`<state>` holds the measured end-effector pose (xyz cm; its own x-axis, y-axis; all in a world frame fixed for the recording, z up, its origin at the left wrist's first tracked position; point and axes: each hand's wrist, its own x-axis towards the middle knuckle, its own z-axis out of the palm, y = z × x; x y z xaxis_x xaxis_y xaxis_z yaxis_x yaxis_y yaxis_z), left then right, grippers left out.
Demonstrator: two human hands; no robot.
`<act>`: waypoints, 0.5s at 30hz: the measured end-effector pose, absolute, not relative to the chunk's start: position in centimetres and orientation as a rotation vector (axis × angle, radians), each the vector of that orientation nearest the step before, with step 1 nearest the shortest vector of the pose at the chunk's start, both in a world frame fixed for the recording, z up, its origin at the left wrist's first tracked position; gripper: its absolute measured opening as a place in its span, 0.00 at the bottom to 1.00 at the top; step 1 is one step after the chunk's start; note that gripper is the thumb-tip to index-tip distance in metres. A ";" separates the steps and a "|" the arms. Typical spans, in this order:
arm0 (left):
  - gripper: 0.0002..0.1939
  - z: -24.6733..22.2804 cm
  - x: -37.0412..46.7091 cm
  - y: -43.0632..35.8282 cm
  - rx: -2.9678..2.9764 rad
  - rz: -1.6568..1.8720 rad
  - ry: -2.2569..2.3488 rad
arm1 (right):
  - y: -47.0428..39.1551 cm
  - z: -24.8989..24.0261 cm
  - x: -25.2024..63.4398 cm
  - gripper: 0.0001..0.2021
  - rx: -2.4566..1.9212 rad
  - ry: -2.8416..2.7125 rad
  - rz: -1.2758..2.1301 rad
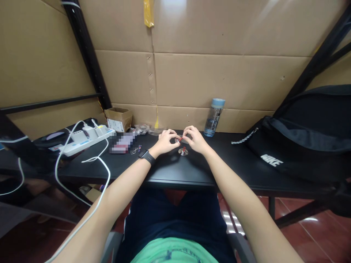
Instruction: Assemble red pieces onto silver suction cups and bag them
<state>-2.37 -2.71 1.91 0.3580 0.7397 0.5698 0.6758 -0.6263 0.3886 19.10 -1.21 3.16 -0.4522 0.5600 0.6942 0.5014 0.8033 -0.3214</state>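
Note:
Both my hands meet above the middle of the black table (175, 171). The thumb and fingers of my left hand (168, 141) pinch one side of a small red piece (180, 139). My right hand (195, 139) has its fingertips on the other side of that piece. A clear round part shows behind the red piece, partly hidden by my fingers. Just below my hands, a shiny round disc (183, 152) with a red centre lies on the table, touched by neither hand.
A water bottle (212, 118) stands behind my right hand. At the right lies a black backpack (296, 146). To the left are a power strip (86, 140) with white cables, an open cardboard box (119, 118), clear plastic bags (141, 129) and a keyring (134, 151).

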 end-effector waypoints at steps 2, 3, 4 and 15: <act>0.09 1.7 -2.4 -2.6 2.538 1.149 1.317 | -1.2 3.0 19.0 0.02 -0.771 -2.156 0.088; 0.09 1.6 -2.5 -2.5 2.550 1.163 1.310 | -1.2 2.9 18.9 0.02 -0.767 -2.167 0.089; 0.10 1.5 -2.5 -2.4 2.560 1.178 1.303 | -1.2 2.8 18.8 0.02 -0.765 -2.177 0.090; 0.06 1.3 -2.3 -2.3 2.606 1.164 1.334 | -1.0 2.7 19.0 0.02 -0.859 -2.204 0.151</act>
